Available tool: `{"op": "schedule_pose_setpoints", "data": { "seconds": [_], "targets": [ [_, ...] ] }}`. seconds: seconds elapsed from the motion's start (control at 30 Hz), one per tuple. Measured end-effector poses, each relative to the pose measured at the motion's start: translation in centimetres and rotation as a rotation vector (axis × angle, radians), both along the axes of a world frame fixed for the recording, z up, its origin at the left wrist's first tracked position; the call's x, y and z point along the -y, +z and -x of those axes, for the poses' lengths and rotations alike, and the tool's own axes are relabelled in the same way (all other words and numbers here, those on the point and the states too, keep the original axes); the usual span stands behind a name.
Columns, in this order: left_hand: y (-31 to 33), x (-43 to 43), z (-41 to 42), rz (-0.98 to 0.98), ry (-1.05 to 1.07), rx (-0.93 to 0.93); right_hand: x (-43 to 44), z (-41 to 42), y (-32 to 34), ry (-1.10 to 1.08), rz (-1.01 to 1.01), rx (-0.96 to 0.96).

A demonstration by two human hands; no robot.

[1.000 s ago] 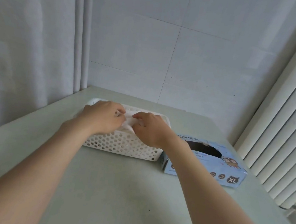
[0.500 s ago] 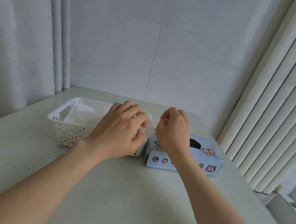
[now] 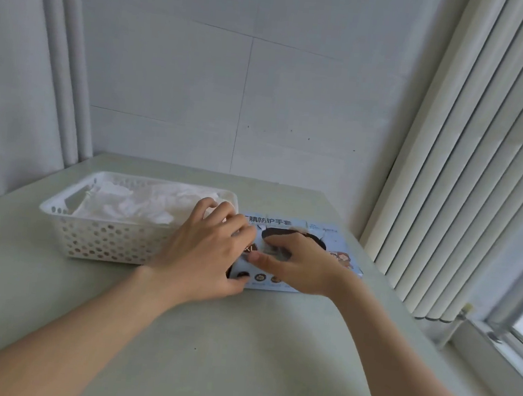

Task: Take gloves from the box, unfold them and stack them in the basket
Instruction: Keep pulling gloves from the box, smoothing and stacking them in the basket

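Gloves [image 3: 144, 202] are lying in the basket [image 3: 61, 210] just left of the left hand [image 3: 203, 253], whose grip is wrapping the box [image 3: 330, 233] end; right hand [image 3: 301, 265] fingers are digging into its opening, grip unclear.

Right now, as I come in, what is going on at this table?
A person is working at a blue glove box with both hands. The left hand holds the box's left end, and the right hand has its fingers in the dark opening on top; whether they have caught a glove cannot be seen. Touching the box on its left, a white basket already holds white gloves.
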State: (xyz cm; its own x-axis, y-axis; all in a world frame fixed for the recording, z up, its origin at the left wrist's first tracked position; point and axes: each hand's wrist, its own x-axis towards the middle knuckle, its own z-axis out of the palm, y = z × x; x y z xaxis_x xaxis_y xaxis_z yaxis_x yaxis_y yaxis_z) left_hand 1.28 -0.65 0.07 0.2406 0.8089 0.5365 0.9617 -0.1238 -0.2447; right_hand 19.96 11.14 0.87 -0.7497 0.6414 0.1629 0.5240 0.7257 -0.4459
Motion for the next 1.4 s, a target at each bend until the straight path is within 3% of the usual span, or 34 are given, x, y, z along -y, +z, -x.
{"op": "schedule_pose_setpoints", "data": {
  "seconds": [0.13,0.23,0.43,0.6,0.77,0.9,1.03,1.13,1.27,1.4],
  "targets": [
    [-0.1,0.0,-0.2,-0.034,-0.015,0.034,-0.1,-0.6,0.2,0.082,0.035,-0.151],
    [-0.3,-0.3,-0.4,-0.015,0.051,0.024,0.5,-1.0,0.7,0.022,-0.024,-0.154],
    [-0.3,-1.0,-0.4,-0.027,0.147,0.085,0.3,-2.1,1.1,-0.250,-0.387,-0.081],
    [0.0,-1.0,-0.9,-0.067,0.094,0.203,-0.2,-2.3,0.5,-0.143,-0.348,-0.156],
    [0.1,-1.3,-1.0,-0.150,0.094,0.158,0.1,-2.1,0.1,-0.036,-0.269,-0.237],
    [-0.2,-1.6,-1.6,-0.190,0.086,0.119,0.1,-2.4,0.0,0.037,-0.355,-0.295],
    [-0.4,-1.7,-2.1,-0.190,0.078,0.082,0.0,-3.4,0.8,-0.297,-0.482,-0.790],
    [-0.6,-1.8,-1.9,-0.186,0.055,0.038,-0.7,-4.3,1.4,-0.609,-0.318,-1.069],
    [-0.8,-2.0,-1.8,-0.213,0.022,0.027,-1.9,-4.5,1.0,-0.851,-0.067,-1.124],
    [-0.8,-2.1,-1.8,-0.185,0.022,0.032,-2.1,-4.2,0.9,-0.839,-0.015,-1.111]
  ]
}}
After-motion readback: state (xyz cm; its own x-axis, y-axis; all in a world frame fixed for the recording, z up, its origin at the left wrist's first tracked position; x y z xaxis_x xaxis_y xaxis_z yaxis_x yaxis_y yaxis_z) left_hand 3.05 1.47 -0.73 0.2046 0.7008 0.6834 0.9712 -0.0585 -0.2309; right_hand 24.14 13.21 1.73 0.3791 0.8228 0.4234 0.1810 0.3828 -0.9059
